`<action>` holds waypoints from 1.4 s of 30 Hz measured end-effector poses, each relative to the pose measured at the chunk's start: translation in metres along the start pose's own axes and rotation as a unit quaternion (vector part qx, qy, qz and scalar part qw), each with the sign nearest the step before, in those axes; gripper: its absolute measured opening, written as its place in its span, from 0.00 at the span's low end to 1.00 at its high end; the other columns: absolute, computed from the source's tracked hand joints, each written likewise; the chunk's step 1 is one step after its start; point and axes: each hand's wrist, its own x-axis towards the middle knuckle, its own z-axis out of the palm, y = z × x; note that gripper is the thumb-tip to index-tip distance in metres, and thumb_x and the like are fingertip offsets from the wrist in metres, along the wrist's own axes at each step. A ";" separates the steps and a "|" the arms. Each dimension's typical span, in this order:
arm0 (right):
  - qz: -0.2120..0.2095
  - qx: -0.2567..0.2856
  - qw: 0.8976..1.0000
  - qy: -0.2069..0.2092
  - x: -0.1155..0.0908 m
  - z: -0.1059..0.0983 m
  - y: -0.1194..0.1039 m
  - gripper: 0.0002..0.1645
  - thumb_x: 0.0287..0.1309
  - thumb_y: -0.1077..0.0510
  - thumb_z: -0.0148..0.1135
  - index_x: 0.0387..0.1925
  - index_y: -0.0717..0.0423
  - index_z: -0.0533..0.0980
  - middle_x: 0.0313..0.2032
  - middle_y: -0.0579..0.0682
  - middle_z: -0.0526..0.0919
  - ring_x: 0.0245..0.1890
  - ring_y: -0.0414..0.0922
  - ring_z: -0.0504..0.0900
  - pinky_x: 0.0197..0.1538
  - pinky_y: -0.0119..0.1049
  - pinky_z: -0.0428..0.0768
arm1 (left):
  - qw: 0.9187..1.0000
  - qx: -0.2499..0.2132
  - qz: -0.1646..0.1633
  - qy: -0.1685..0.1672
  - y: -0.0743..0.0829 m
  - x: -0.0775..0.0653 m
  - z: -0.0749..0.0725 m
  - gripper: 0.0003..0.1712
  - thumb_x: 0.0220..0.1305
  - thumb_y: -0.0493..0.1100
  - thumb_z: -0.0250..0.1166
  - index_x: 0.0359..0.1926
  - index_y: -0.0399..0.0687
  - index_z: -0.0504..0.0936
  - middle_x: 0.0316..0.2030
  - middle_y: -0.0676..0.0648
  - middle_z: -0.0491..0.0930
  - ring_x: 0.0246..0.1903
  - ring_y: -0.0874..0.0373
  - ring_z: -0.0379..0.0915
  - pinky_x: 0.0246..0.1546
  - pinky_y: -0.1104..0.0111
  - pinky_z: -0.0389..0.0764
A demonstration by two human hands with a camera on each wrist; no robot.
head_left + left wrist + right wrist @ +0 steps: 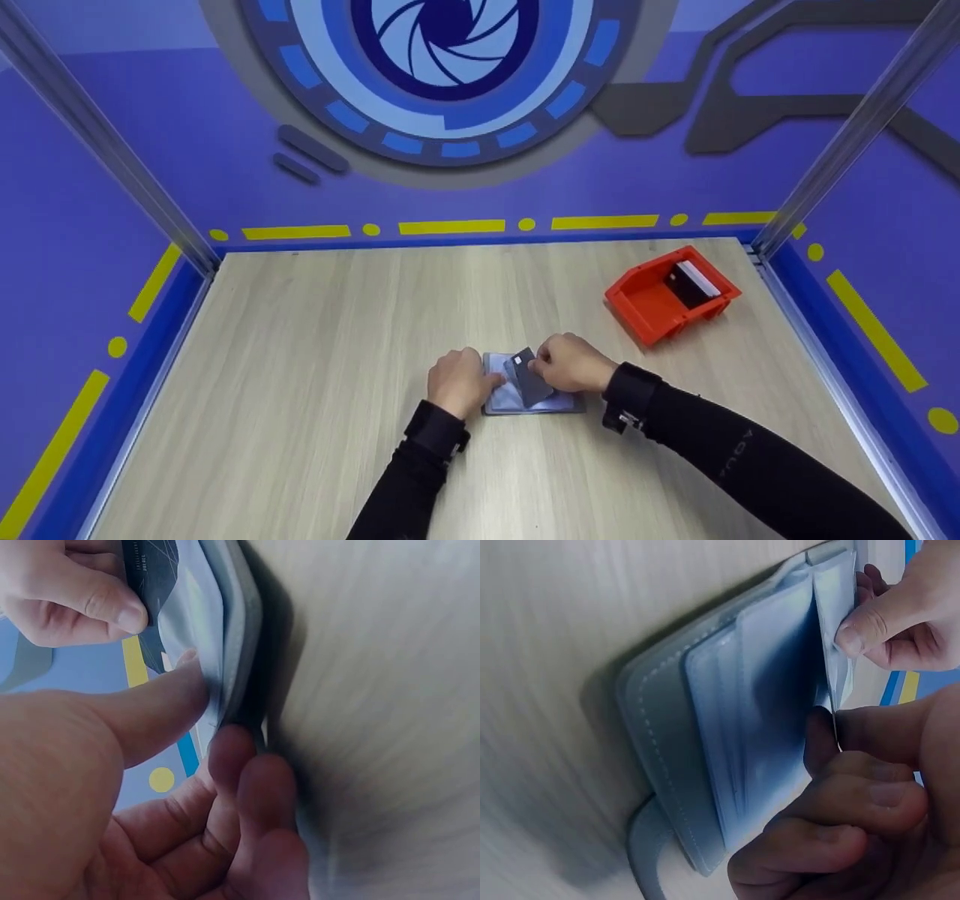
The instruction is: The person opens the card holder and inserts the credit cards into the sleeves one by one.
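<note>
On the wooden table lies an open grey card wallet (pixel 498 403) with clear plastic sleeves (pixel 776 690) and a stitched edge. My left hand (pixel 459 380) pinches its left side, thumb on the sleeves and fingers underneath, as the left wrist view shows. A black card (pixel 531 384) with a chip is tilted over the sleeves. My right hand (pixel 571 363) pinches that card by its right edge, between thumb and index finger. In the left wrist view the card (pixel 152 585) stands partly behind a sleeve; whether it is inside the pocket I cannot tell.
To the right and behind the hands stands a red bin (pixel 637 316) holding a stack of black and white cards (pixel 694 283). A strap (pixel 651 844) sticks out from the wallet. Blue panels (pixel 480 202) enclose the table's back and sides.
</note>
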 end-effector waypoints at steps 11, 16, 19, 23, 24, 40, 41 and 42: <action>0.003 -0.059 0.998 0.013 -0.004 0.003 -0.010 0.23 0.77 0.51 0.64 0.22 0.49 0.81 0.18 0.41 0.70 0.23 0.42 0.72 0.29 0.36 0.67 | 1.000 0.010 0.010 0.002 0.000 -0.001 0.001 0.34 0.62 0.60 0.82 0.19 0.55 0.66 0.21 0.54 0.65 0.21 0.58 0.61 0.23 0.63 0.62; 0.021 -0.056 0.998 0.027 -0.002 0.008 -0.014 0.20 0.78 0.50 0.65 0.26 0.52 0.84 0.20 0.43 0.72 0.24 0.43 0.74 0.31 0.37 0.69 | 1.000 0.012 0.004 0.003 0.000 -0.001 0.000 0.31 0.61 0.61 0.83 0.20 0.52 0.73 0.22 0.53 0.71 0.22 0.57 0.64 0.24 0.61 0.65; 0.018 -0.052 0.998 0.024 -0.002 0.011 -0.014 0.24 0.78 0.50 0.65 0.21 0.49 0.80 0.18 0.42 0.71 0.22 0.42 0.72 0.30 0.37 0.67 | 1.000 0.008 0.002 0.003 0.000 -0.001 0.000 0.30 0.61 0.61 0.83 0.21 0.51 0.75 0.22 0.53 0.71 0.22 0.57 0.65 0.24 0.61 0.65; 0.014 -0.047 0.999 0.020 -0.002 0.014 -0.013 0.29 0.79 0.49 0.64 0.16 0.46 0.74 0.16 0.41 0.68 0.20 0.42 0.70 0.29 0.36 0.66 | 1.000 -0.001 0.003 0.003 0.000 -0.001 0.000 0.29 0.62 0.60 0.83 0.22 0.51 0.75 0.22 0.53 0.70 0.22 0.57 0.64 0.24 0.62 0.65; 0.012 -0.046 0.999 0.020 -0.002 0.015 -0.013 0.30 0.79 0.49 0.64 0.15 0.46 0.73 0.15 0.41 0.68 0.20 0.42 0.70 0.29 0.37 0.66 | 1.000 -0.003 0.004 0.004 0.000 -0.002 0.000 0.29 0.62 0.60 0.83 0.22 0.50 0.75 0.22 0.53 0.71 0.22 0.57 0.64 0.24 0.62 0.65; 0.000 -0.087 0.996 -0.022 0.000 0.013 -0.025 0.27 0.73 0.56 0.61 0.16 0.48 0.66 0.18 0.42 0.64 0.20 0.43 0.64 0.27 0.39 0.62 | 1.000 -0.001 0.029 0.005 -0.001 -0.002 0.000 0.31 0.63 0.58 0.82 0.21 0.51 0.71 0.21 0.54 0.66 0.21 0.58 0.62 0.23 0.63 0.63; 0.000 -0.090 0.996 -0.023 0.000 0.014 -0.026 0.27 0.73 0.56 0.62 0.16 0.48 0.66 0.18 0.42 0.64 0.20 0.43 0.64 0.27 0.39 0.62 | 1.000 -0.001 0.029 0.004 -0.002 -0.002 0.000 0.30 0.63 0.58 0.82 0.21 0.50 0.72 0.21 0.53 0.66 0.22 0.58 0.62 0.24 0.63 0.63; -0.002 -0.094 0.995 -0.023 0.001 0.015 -0.027 0.26 0.73 0.56 0.62 0.16 0.47 0.66 0.18 0.42 0.65 0.20 0.43 0.65 0.27 0.39 0.63 | 1.000 -0.001 0.028 0.003 -0.001 -0.002 -0.001 0.29 0.63 0.57 0.82 0.22 0.50 0.73 0.21 0.53 0.67 0.22 0.57 0.63 0.24 0.63 0.64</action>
